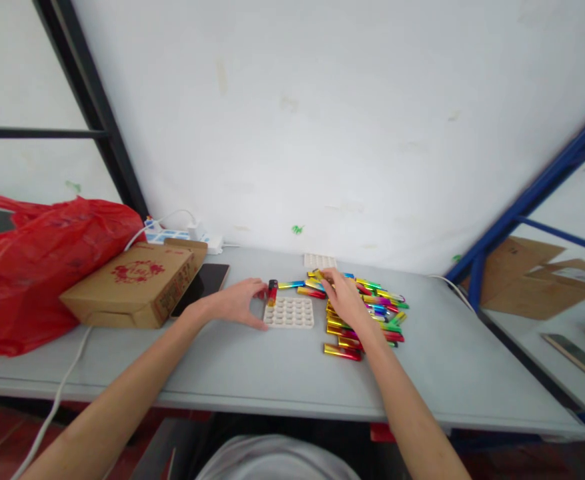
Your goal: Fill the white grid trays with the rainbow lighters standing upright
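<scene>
The grey table (252, 373) carries a red plastic bag (47, 257), a cardboard box (127, 283), a flat black device (199, 288) and a power strip (215, 244) on its left. A white tray (289, 325) lies mid-table, a second tray (320, 259) behind it, with shiny lighters (343, 351) heaped loosely rightward.

A flat, rectangular white tray (292, 325), moulded with rows of small slots, lay on the grey desk (252, 373). A glossy red-and-gold lighter with a black top (273, 293) stood upright at the tray's far left corner. To the right, shiny metallic lighters in gold, red, green, blue and purple (339, 331) lay sideways in a loose, overlapping heap, some reaching behind the tray.
</scene>
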{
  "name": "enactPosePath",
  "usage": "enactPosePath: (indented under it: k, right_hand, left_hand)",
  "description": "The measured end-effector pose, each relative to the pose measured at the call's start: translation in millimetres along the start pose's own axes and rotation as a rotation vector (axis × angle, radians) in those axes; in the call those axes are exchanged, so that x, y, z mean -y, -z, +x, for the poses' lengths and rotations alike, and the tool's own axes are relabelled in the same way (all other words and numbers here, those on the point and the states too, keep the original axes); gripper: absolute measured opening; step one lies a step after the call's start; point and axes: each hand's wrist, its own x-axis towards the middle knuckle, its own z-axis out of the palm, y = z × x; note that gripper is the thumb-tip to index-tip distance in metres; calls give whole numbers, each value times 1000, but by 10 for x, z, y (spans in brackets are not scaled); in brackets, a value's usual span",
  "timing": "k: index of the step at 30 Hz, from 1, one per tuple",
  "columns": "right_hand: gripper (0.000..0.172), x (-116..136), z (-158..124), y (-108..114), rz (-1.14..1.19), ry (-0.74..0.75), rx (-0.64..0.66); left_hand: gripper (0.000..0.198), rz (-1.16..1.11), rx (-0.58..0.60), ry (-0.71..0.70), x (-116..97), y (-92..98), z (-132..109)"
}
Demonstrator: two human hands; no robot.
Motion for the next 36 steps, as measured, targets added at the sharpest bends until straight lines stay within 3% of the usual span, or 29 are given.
enactPosePath:
  k: [7, 11, 16, 19, 28, 36]
  right_hand:
    - [33, 85, 16, 62, 162, -126, -177]
    - [46, 130, 46, -16, 427, -213, -242]
    - [47, 357, 31, -93, 1007, -322, -111]
    - [45, 488, 13, -84, 1211, -365, -4]
    - [61, 476, -8, -210, 1186, -644, 99]
    - [48, 477, -36, -240, 1076, -554, 24]
  left_hand:
    - [61, -13, -128, -50, -217, -186, 101]
    - [57, -15, -153, -70, -268, -271, 143]
    - [53, -17, -138, -51, -290, -260, 140]
    - [55, -18, -140, -52, -313, -241, 133]
    - [57, -14, -118, -54, -297, -250, 137]
    - [55, -10, -118, -64, -296, -245, 139]
